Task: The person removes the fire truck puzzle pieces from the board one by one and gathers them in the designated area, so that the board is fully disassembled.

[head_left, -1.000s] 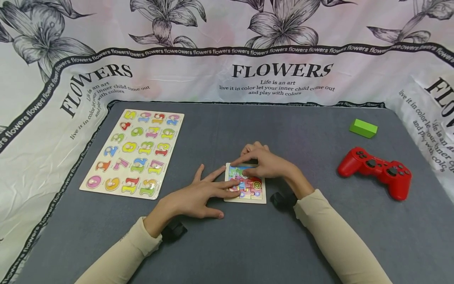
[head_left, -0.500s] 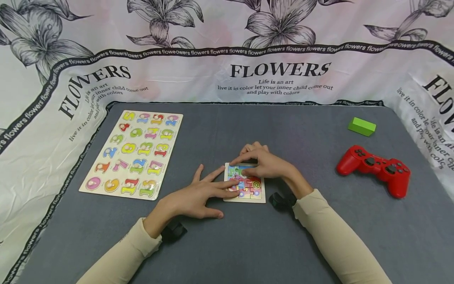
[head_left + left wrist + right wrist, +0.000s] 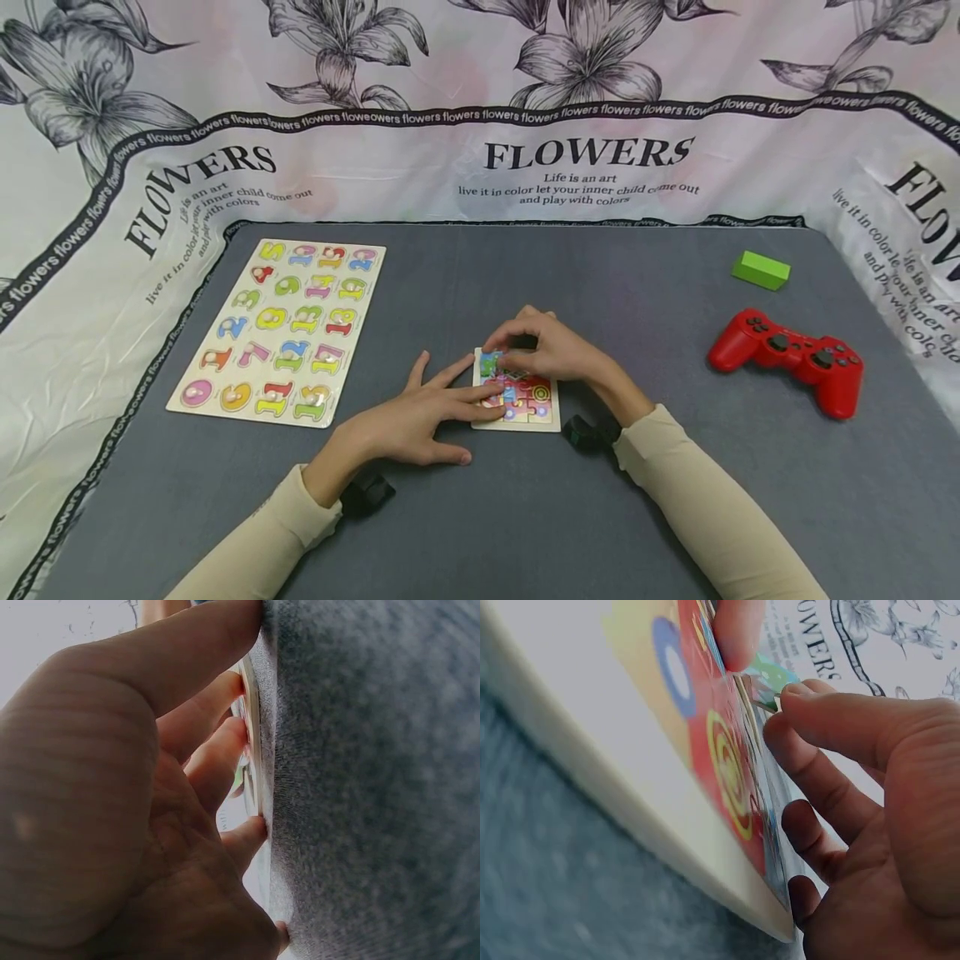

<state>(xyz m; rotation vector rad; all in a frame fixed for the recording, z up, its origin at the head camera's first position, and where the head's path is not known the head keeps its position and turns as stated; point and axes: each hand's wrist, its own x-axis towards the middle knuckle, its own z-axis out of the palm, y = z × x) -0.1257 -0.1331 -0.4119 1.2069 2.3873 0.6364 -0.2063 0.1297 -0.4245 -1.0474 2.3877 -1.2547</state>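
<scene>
A small jigsaw puzzle in a pale wooden tray (image 3: 553, 417) lies at the middle of the table, its pieces mostly pink and red with green and blue at the top. My left hand (image 3: 416, 419) lies spread with straight fingers, two fingertips resting on the puzzle. In the left wrist view, the fingertips (image 3: 234, 735) touch the tray. My right hand (image 3: 562, 346) is over the puzzle's upper part. Seen from the right wrist, its thumb and forefinger pinch a green-and-blue puzzle piece (image 3: 771, 675), tilted up from the tray. The hand partly hides the upper right of the puzzle.
A number board (image 3: 277, 333) with colourful numerals lies to the left. At the right are a red game controller (image 3: 787, 358) and, behind it, a green block (image 3: 761, 270). A flower-print sheet (image 3: 420, 167) hangs behind the grey table.
My right hand's fingers have drawn up and bent more, and the puzzle piece now tilts up in their pinch. The left hand has stayed in place. The head view has shifted slightly.
</scene>
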